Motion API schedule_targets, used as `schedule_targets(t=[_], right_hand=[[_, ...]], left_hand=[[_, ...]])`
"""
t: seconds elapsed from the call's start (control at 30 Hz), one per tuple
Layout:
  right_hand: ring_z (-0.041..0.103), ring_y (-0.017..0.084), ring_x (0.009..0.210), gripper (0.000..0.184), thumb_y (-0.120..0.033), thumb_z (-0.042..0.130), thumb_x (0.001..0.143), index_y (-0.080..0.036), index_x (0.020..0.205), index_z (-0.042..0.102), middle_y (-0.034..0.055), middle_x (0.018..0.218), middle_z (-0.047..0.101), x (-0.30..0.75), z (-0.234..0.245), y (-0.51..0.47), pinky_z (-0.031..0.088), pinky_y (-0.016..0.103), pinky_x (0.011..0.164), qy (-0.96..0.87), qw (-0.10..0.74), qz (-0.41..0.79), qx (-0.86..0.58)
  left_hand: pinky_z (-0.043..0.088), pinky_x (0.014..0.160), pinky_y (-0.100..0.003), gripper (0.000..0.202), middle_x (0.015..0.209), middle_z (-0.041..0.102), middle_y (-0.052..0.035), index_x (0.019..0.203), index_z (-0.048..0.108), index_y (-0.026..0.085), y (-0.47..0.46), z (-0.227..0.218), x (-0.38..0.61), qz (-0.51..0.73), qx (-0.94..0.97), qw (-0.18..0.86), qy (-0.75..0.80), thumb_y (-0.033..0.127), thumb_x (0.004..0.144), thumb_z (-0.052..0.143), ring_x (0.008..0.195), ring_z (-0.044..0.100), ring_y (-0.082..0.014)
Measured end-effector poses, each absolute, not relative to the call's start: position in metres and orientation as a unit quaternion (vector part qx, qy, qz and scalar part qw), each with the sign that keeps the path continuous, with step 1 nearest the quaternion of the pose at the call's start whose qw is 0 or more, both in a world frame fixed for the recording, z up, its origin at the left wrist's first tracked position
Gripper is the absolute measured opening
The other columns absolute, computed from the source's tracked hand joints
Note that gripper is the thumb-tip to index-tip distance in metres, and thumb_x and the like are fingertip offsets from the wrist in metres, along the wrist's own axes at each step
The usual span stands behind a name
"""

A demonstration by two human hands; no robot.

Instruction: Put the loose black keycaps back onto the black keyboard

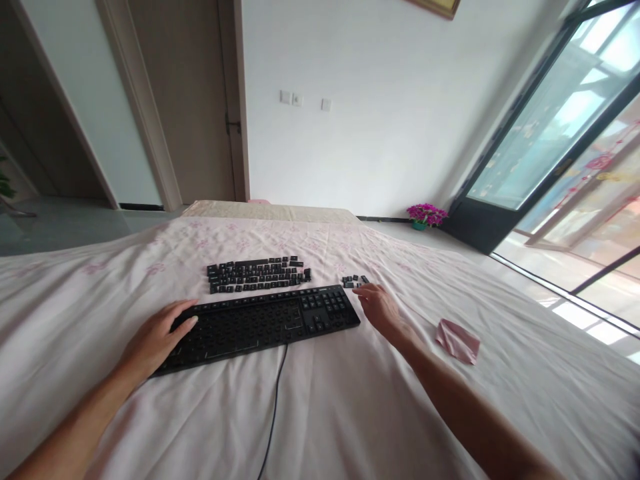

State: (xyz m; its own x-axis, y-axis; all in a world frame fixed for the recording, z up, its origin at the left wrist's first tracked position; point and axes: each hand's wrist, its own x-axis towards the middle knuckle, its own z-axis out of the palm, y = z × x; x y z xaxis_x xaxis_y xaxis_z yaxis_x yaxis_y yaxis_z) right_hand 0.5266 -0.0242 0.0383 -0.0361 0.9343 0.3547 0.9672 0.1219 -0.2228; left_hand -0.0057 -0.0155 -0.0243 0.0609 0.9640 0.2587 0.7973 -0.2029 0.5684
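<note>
A black keyboard (260, 325) lies on a pale pink sheet, its main key area stripped of caps and its number pad still capped. My left hand (157, 339) rests flat on the keyboard's left end, fingers stretched out. Behind the keyboard, several loose black keycaps (257, 274) lie in rows. A smaller cluster of keycaps (354, 281) sits past the keyboard's right end. My right hand (379, 306) reaches to that cluster, fingertips touching or just short of it; whether it grips a cap is hidden.
The keyboard's black cable (274, 410) runs toward me over the bed sheet (350, 400). A pink cloth (457, 341) lies right of my right forearm. A flower pot (426, 215) stands on the floor by the glass door (550, 133).
</note>
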Motion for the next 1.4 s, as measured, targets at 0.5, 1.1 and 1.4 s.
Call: schedule_targets(t=[0.5, 1.1, 1.4], right_hand=[[0.050, 0.022, 0.102, 0.010, -0.025, 0.070, 0.077, -0.031, 0.080, 0.078, 0.0006, 0.101, 0.071, 0.533, 0.064, 0.077, 0.034, 0.031, 0.088, -0.743, 0.128, -0.045, -0.655], [0.051, 0.024, 0.107, 0.005, -0.023, 0.076, 0.074, -0.025, 0.079, 0.077, 0.0046, 0.092, 0.074, 0.522, 0.067, 0.092, 0.031, 0.033, 0.091, -0.798, 0.011, -0.067, -0.599], [0.055, 0.023, 0.105, 0.009, -0.014, 0.070, 0.076, -0.022, 0.078, 0.076, 0.0058, 0.089, 0.074, 0.517, 0.070, 0.087, 0.035, 0.033, 0.094, -0.820, 0.033, -0.084, -0.565]], left_hand=[[0.033, 0.113, -0.038, 0.055, 0.137, 0.055, -0.0008, 0.129, 0.053, 0.028, -0.014, -0.030, -0.008, 0.300, 0.710, 0.132, 0.623, 0.059, 0.084, 0.044, 0.128, 0.049, -0.0242], [0.031, 0.114, -0.038, 0.056, 0.139, 0.052, -0.0056, 0.132, 0.051, 0.023, -0.017, -0.024, -0.007, 0.286, 0.721, 0.141, 0.615, 0.056, 0.087, 0.043, 0.129, 0.047, -0.0238], [0.032, 0.113, -0.038, 0.057, 0.139, 0.053, -0.0062, 0.131, 0.052, 0.023, -0.016, -0.024, -0.007, 0.294, 0.720, 0.140, 0.613, 0.057, 0.086, 0.045, 0.128, 0.048, -0.0246]])
